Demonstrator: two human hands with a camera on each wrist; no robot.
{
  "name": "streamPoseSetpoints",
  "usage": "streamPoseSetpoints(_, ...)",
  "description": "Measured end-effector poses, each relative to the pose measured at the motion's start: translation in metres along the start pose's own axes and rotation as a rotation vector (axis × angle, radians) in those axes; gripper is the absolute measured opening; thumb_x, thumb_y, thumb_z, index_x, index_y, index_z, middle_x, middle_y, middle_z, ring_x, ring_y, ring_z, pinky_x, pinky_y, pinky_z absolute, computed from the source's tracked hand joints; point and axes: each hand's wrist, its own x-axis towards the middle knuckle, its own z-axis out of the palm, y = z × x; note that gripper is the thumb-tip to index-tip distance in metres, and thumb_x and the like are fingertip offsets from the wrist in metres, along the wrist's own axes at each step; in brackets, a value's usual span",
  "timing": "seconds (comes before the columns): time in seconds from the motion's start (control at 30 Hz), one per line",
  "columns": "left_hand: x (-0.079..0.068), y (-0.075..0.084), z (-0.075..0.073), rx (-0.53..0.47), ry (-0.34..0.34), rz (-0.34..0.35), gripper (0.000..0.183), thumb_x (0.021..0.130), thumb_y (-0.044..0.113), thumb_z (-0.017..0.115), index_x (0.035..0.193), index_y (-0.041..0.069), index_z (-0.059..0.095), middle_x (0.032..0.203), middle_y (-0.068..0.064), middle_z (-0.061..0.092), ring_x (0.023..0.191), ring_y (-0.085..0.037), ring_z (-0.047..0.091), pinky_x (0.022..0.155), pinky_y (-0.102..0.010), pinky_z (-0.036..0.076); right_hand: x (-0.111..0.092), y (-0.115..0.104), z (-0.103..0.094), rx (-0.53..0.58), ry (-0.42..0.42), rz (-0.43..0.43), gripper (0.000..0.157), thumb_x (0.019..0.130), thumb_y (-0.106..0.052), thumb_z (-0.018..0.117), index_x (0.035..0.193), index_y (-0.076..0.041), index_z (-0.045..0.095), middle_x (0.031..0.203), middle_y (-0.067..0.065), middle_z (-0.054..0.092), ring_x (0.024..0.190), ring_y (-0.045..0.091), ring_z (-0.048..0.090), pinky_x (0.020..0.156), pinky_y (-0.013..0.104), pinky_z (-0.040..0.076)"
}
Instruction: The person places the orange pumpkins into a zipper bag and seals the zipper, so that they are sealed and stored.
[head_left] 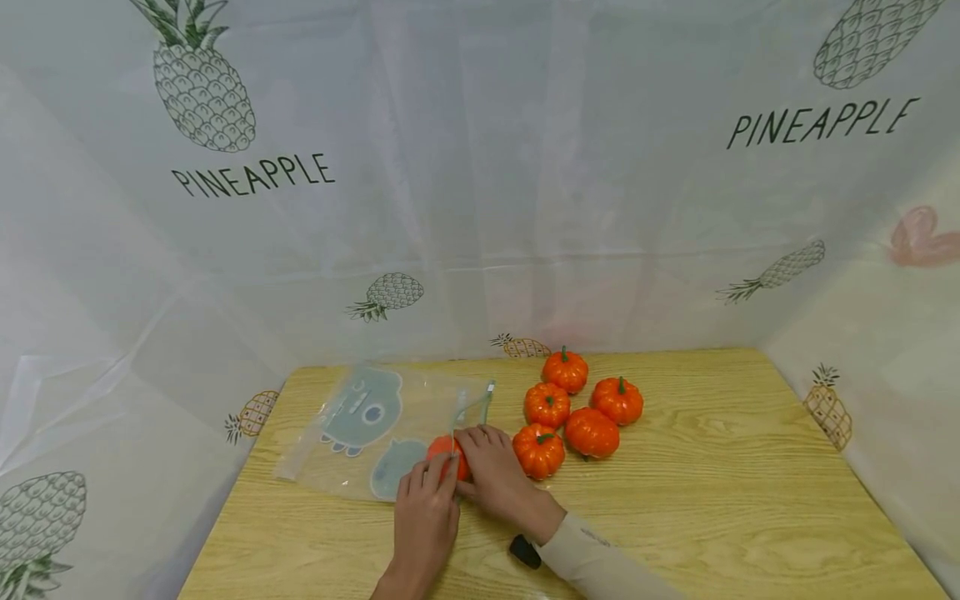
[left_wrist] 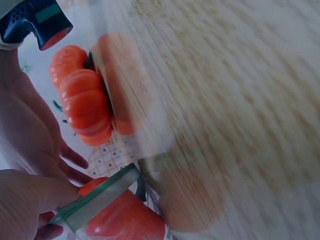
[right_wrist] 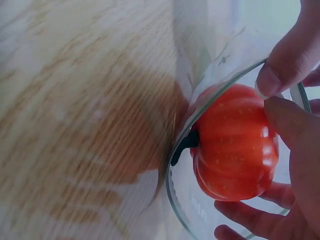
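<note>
A clear zip bag with blue cartoon prints lies flat on the table at the left, its mouth facing right. My left hand pinches the bag's green-edged rim between thumb and fingers. In the mouth sits a small orange-red toy pumpkin, its dark green stem toward the table side in the right wrist view. My right hand grips this pumpkin, thumb and fingers on opposite sides. The two hands meet closely at the opening and partly cover the pumpkin in the head view.
Several more toy pumpkins cluster just right of my right hand, the closest pumpkin beside its knuckles. A dark camera device is strapped at the right wrist. White pineapple-print curtains border the wooden table.
</note>
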Motion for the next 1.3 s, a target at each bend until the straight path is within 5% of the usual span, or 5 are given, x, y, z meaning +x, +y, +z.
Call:
streamPoseSetpoints(0.27, 0.000, -0.001, -0.001, 0.011, -0.004, -0.006, 0.047, 0.065, 0.001, 0.089, 0.111, 0.005, 0.082, 0.115, -0.007, 0.069, 0.094, -0.028, 0.062, 0.076, -0.043, 0.056, -0.007, 0.004, -0.005, 0.056, 0.007, 0.078, 0.078, 0.090, -0.047, 0.083, 0.145, 0.001, 0.057, 0.139, 0.016, 0.062, 0.134, 0.039, 0.053, 0.117, 0.057, 0.040)
streamPoseSetpoints(0.5, 0.001, -0.001, 0.000, -0.002, 0.014, 0.002, 0.046, 0.067, 0.000, 0.086, 0.113, 0.005, 0.081, 0.115, -0.007, 0.069, 0.095, -0.028, 0.062, 0.075, -0.043, 0.055, -0.007, 0.000, 0.003, -0.044, 0.073, 0.092, 0.059, 0.089, -0.044, 0.085, 0.129, -0.003, 0.069, 0.126, 0.013, 0.066, 0.126, 0.035, 0.056, 0.112, 0.056, 0.044)
streamPoseSetpoints(0.7, 0.000, -0.001, 0.001, -0.009, 0.012, 0.001, 0.049, 0.068, -0.001, 0.083, 0.116, 0.005, 0.081, 0.117, -0.009, 0.069, 0.099, -0.030, 0.063, 0.077, -0.044, 0.053, 0.002, -0.009, 0.009, -0.086, 0.059, 0.055, 0.034, 0.100, -0.032, 0.074, 0.127, -0.012, 0.074, 0.124, 0.008, 0.067, 0.123, 0.030, 0.057, 0.111, 0.053, 0.045)
streamPoseSetpoints(0.87, -0.001, -0.002, 0.004, -0.009, 0.003, -0.019, 0.049, 0.068, -0.001, 0.085, 0.117, 0.005, 0.080, 0.118, -0.009, 0.069, 0.101, -0.030, 0.063, 0.078, -0.044, 0.053, -0.003, -0.003, 0.004, -0.072, 0.070, 0.049, 0.042, 0.098, -0.033, 0.078, 0.131, -0.008, 0.071, 0.127, 0.010, 0.066, 0.126, 0.032, 0.056, 0.112, 0.054, 0.044)
streamPoseSetpoints(1.3, 0.000, -0.007, 0.009, -0.014, 0.022, -0.032, 0.051, 0.070, -0.002, 0.084, 0.121, 0.004, 0.079, 0.116, -0.010, 0.069, 0.097, -0.031, 0.063, 0.075, -0.044, 0.053, -0.042, 0.044, -0.035, -0.039, 0.313, 0.059, 0.052, 0.085, -0.024, 0.091, 0.128, -0.005, 0.070, 0.130, 0.014, 0.064, 0.124, 0.038, 0.054, 0.110, 0.059, 0.043)
